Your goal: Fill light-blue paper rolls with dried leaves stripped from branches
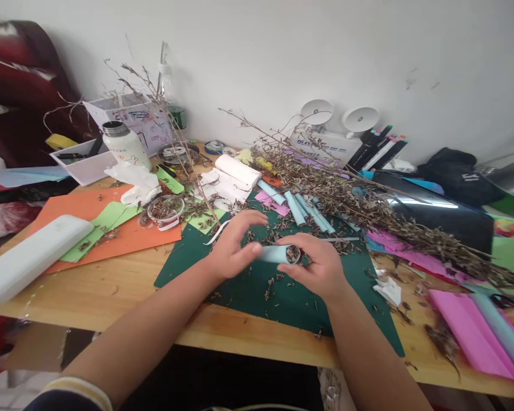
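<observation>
While the right hand [321,267] has its grip pinched on the open end of a light-blue paper tube [272,254] over the green cutting mat [244,294], the left hand [233,245] is half-open by the other end; contact unclear. Dried leaf bits [292,254] inside. More blue tubes [296,209]: mat's far side. Dried-plant bundle [381,220]: along its far right. Orange paper [154,240]: left of it.
</observation>
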A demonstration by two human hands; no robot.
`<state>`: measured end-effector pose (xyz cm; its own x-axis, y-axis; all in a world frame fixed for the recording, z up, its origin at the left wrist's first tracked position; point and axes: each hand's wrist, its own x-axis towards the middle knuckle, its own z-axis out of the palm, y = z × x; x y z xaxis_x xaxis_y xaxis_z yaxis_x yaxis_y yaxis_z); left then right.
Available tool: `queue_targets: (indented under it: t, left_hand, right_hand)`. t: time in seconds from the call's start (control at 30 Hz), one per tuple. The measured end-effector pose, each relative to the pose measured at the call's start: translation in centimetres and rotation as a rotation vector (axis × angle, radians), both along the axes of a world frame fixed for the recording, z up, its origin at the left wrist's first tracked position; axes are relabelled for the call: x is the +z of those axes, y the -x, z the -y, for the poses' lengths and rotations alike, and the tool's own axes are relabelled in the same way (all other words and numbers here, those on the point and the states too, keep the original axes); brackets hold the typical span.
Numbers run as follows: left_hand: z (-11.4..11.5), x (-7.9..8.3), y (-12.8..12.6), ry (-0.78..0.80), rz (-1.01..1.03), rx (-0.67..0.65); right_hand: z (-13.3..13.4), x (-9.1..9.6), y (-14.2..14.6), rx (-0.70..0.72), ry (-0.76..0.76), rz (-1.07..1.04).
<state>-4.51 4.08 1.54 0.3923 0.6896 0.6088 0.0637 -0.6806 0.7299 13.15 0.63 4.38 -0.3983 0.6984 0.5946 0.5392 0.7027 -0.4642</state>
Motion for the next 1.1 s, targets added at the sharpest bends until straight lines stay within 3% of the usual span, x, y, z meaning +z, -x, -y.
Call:
queue_targets:
  t: [0.1,0.2,0.33,0.4,0.5,0.6,0.67,0.73,0.8,0.87,0.97,1.1]
  left_hand:
    - [1.4,0.8,-0.5,-0.076,-0.01,-0.219]
    - [2.5,0.6,-1.3,0.166,0.088,-0.273]
    - [3.0,0.0,-2.0,0.488,0.164,-0.277]
    - [2.9,0.0,-2.2,0.584,0.174,-0.266]
    - [2.7,0.2,-2.2,0.676,0.175,-0.285]
    - [2.3,0.3,-2.0,0.76,0.159,-0.382]
    - [2.0,0.2,-1.8,0.797,0.16,-0.474]
    - [1.9,0.0,-1.7,0.81,0.192,-0.54]
    - [1.7,-0.2,-1.7,0.816,0.234,-0.582]
    - [1.6,-0.5,-1.7,0.82,0.266,-0.621]
    - [1.6,-0.8,-1.8,0.811,0.29,-0.664]
    - [1.6,-1.0,-1.8,0.803,0.312,-0.693]
  right_hand:
    - [0.1,0.3,0.3,0.015,-0.065,0.054]
    - [0.0,0.0,0.5,0.026,-0.062,0.085]
    - [-0.1,-0.5,0.9,0.063,0.158,0.22]
    - [-0.1,-0.7,1.2,0.068,0.241,0.293]
    - [-0.1,-0.4,1.5,0.052,0.25,0.351]
    - [-0.1,0.4,0.2,0.057,0.305,0.335]
    - [-0.4,0.7,-2.0,-0.026,0.375,0.238]
    - [-1.1,0.5,-4.8,-0.275,0.385,0.131]
    - [-2.0,-0.3,-7.3,-0.594,0.378,0.24]
    - [-2.9,-1.4,-8.7,-0.741,0.435,0.457]
    - [-3.9,-3.0,-8.6,-0.762,0.547,0.654]
    - [-4.1,-3.6,-7.4,-0.721,0.578,0.662]
